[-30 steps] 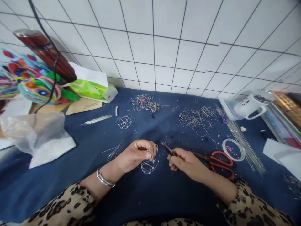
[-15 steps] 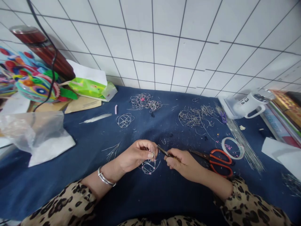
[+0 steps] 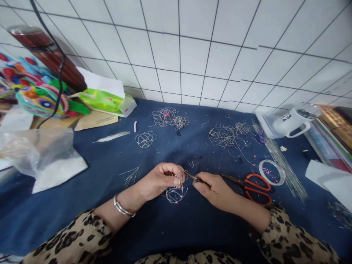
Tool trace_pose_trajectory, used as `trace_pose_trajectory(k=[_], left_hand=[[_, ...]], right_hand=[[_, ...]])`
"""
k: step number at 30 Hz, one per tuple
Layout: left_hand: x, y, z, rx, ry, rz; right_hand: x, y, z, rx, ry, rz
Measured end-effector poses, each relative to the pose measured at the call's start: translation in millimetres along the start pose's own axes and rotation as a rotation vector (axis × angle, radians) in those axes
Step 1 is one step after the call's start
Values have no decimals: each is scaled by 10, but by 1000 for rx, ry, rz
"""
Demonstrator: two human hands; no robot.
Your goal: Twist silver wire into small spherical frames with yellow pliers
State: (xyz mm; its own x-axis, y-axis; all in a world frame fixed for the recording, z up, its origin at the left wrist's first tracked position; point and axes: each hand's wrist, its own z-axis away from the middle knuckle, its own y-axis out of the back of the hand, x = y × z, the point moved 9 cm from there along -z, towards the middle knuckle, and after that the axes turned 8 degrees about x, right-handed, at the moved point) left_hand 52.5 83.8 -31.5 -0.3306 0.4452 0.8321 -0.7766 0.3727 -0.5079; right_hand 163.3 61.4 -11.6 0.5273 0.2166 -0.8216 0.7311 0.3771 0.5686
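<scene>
My left hand (image 3: 159,180) pinches a small round wire frame (image 3: 175,192) with pink beads, holding it just above the blue cloth (image 3: 176,227). My right hand (image 3: 213,187) grips small pliers (image 3: 194,178), whose tips touch the top of the wire frame beside my left fingertips. Both hands are closed and almost meet at the middle of the table. A silver bangle (image 3: 123,208) sits on my left wrist.
Red-handled scissors (image 3: 253,187) lie right of my right hand, next to a tape roll (image 3: 270,172). Wire heaps (image 3: 229,135) and finished wire shapes (image 3: 169,118) lie further back. A white mug (image 3: 293,121), books, a plastic bag (image 3: 41,150) and a green packet (image 3: 106,101) line the edges.
My right hand has moved left with the pliers, bringing their tips from apart to the wire frame. My left hand has kept its hold and barely moved.
</scene>
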Motion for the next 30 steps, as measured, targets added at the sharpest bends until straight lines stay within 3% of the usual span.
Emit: trace_pose_trajectory(k=[11,24,30], left_hand=[[63,115,-10,153,-124,-141],[146,293,28,413,-234,-161],[106,192,54,411,-206,-62]], right_hand=[[38,167,11,168,20,209],[69,164,31,160,23,193],[78,166,28,170,35,192]])
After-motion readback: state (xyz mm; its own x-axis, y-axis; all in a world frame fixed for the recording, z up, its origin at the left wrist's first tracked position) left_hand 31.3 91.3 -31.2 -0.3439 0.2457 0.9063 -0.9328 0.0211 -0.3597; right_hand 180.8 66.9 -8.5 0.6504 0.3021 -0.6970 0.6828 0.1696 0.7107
